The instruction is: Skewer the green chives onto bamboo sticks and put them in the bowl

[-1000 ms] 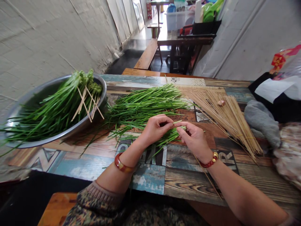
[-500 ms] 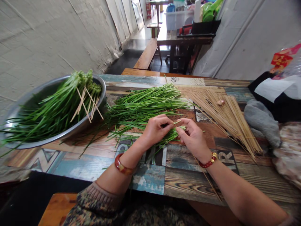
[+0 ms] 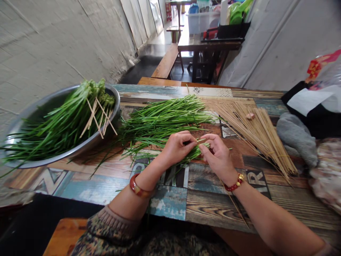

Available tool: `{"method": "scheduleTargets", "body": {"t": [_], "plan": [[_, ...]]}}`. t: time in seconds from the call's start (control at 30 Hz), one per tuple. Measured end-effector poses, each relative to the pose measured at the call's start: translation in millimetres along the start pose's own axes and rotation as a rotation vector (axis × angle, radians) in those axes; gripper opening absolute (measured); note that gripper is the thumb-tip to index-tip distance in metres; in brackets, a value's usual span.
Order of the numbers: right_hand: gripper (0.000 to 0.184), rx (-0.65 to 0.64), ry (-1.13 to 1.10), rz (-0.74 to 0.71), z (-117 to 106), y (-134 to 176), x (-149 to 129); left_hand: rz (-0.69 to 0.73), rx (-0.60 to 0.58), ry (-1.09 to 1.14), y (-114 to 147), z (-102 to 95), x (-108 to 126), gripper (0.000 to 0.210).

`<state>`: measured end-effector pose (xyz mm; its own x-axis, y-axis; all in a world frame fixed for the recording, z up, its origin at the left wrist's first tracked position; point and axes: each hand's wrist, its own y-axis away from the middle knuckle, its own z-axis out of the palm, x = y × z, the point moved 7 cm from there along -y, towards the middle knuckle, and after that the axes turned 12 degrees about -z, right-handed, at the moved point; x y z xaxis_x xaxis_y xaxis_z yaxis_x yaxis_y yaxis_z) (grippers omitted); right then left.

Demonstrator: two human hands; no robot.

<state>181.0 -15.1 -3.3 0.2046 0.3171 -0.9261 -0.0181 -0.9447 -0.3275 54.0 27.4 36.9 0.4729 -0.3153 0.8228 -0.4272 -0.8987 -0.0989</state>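
My left hand [image 3: 179, 148] pinches the pale end of a green chive stalk between thumb and fingertips. Close beside it, my right hand [image 3: 220, 156] has its thumb and fingers closed on the white ends of a few chives [image 3: 194, 153]. A thin bamboo skewer [image 3: 236, 205] slants out from under my right hand towards the table's near edge; its upper end is hidden, so I cannot tell whether the hand grips it. Just beyond both hands lies a loose heap of chives [image 3: 165, 115], pale ends to the right.
At the left stands a metal basin [image 3: 117, 101] of chives, with skewers through their pale ends. Many bamboo skewers [image 3: 262, 133] fan across the right of the patterned table [image 3: 210, 204], a small pinkish piece [image 3: 250, 116] on them. Beyond are a grey cloth [image 3: 295, 137] and plastic bag [image 3: 326, 170].
My right fingers have shifted slightly around the chive ends, and the skewer below that hand has moved a little to the left. My left hand has hardly moved.
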Motion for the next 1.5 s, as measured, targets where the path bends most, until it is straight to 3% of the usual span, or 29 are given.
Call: {"method": "scheduleTargets", "body": {"t": [0.3,0.47,0.67,0.83,1.07,1.5], "plan": [[0.019,0.052,-0.013,0.03,-3.1,1.0,8.3,0.024,-0.152,-0.033,2.3,3.4,7.5,0.021],[0.031,-0.002,-0.029,-0.001,-4.2,-4.1,-0.1,-0.063,-0.162,0.041,1.1,2.9,2.3,0.023],[0.046,-0.053,-0.036,-0.037,1.6,-4.0,-7.9,-0.165,-0.293,0.11,2.3,6.0,-3.5,0.032],[0.049,-0.07,-0.05,-0.026,3.3,-3.0,-5.8,-0.186,-0.289,0.108,1.7,2.3,-2.7,0.031],[0.038,-0.118,-0.079,0.109,4.3,-3.1,-2.5,-0.198,-0.199,0.055,-1.6,-2.9,-11.5,0.03],[0.024,-0.133,0.024,0.07,7.8,-1.1,-2.0,-0.151,-0.336,0.069,3.1,7.8,-7.8,0.028]]}}
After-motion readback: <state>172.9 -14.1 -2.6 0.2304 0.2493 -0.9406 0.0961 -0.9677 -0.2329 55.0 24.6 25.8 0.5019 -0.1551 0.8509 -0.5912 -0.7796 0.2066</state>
